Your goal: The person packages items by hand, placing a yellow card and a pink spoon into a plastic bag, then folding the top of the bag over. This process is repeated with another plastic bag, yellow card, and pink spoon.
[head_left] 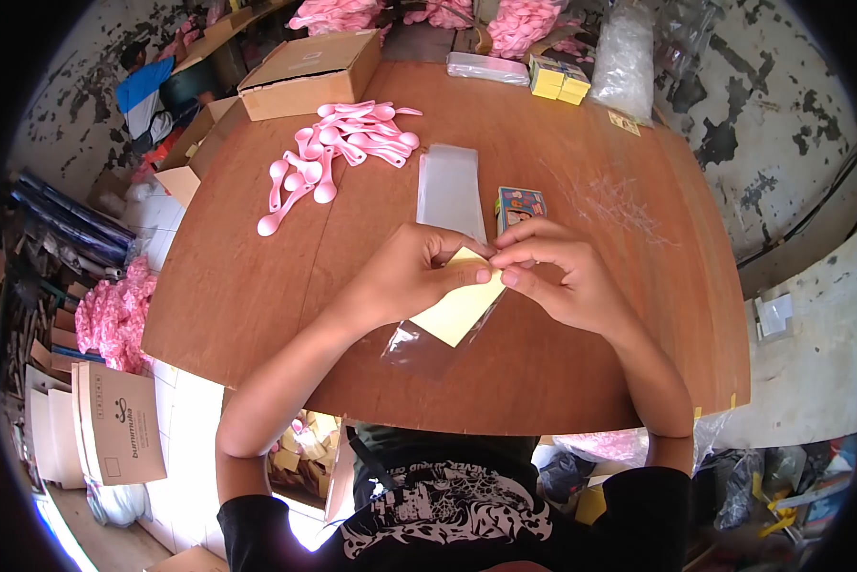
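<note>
Forearms angled inward above a black shirt (447, 505), the left hand (419, 272) and right hand (562, 276) pinch the top edge of a yellow card (457, 310) over the table (257, 286). The card seems only partway into its clear sleeve (411, 345); spare sleeves (450, 191) and pink spoons (342, 143) lie beyond.

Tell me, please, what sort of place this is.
Probably a small packing workshop: pink spoons lie heaped on the wooden table, a cardboard carton stands behind them, and the left hand and right hand pinch a yellow packet in a clear sleeve.
</note>
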